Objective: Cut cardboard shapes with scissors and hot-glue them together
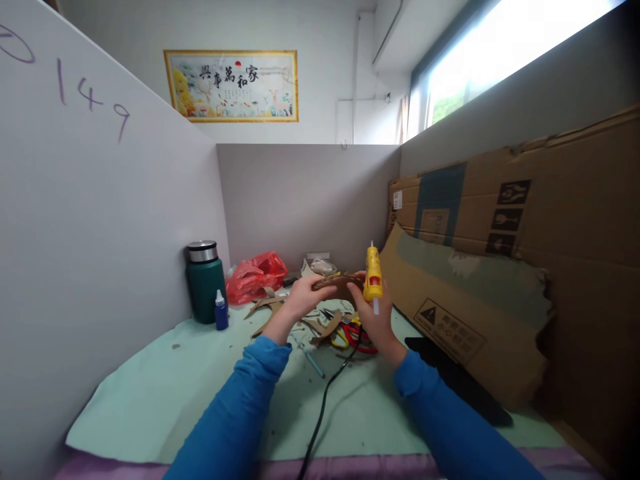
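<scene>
My left hand [303, 298] is closed on the left end of a curved brown cardboard piece [341, 287], with the thumb along its near side. My right hand [376, 321] holds a yellow hot glue gun [373, 275], nozzle pointing up. Its thumb and fingers also meet the right end of the cardboard. A black cord [326, 393] runs from near the right hand toward the front edge of the table. Below the hands lie scissors with red handles [357, 339], another pair with yellow handles [341, 339], and cardboard scraps [327, 328].
A light-blue pen [314, 362] lies in front of the scraps. At left stand a green bottle [205, 287] and a small blue bottle [221, 313], near a red plastic bag [256, 277]. Large cardboard sheets [465, 300] lean along the right partition, beside a black flat object [457, 380].
</scene>
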Tool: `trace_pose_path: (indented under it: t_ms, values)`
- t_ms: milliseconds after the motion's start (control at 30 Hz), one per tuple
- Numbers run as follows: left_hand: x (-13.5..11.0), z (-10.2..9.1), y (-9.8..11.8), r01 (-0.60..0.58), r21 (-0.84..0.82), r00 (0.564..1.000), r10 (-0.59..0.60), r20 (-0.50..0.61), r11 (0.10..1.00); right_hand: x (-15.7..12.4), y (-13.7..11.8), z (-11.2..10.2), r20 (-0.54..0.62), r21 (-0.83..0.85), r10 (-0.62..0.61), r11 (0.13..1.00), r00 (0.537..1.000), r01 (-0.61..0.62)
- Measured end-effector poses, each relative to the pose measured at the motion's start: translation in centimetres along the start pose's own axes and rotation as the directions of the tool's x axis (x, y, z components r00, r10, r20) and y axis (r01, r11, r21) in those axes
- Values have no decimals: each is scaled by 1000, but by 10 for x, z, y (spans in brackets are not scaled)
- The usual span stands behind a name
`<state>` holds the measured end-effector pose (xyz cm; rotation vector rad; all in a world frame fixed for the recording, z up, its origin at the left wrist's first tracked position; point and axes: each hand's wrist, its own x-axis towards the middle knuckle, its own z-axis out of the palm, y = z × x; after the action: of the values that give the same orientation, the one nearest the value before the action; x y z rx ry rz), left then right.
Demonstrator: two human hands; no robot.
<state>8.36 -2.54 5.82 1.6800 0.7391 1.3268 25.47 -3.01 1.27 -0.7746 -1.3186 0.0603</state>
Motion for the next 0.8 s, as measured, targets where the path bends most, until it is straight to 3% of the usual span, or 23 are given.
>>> trace_pose_path:
  t_ms: [133,367,800]
  values:
    - [-1,2,5,-34,172,998,24,59,984,1,4,0,72,39,-19,999,997,16]
    - [1,-2,5,-155,466,988,137,72,871,-4,6,7,72,150,67,986,995,-77]
    - [1,-2,1,-204,455,979,185,87,867,-7,3,6,53,162,56,985,997,-64]
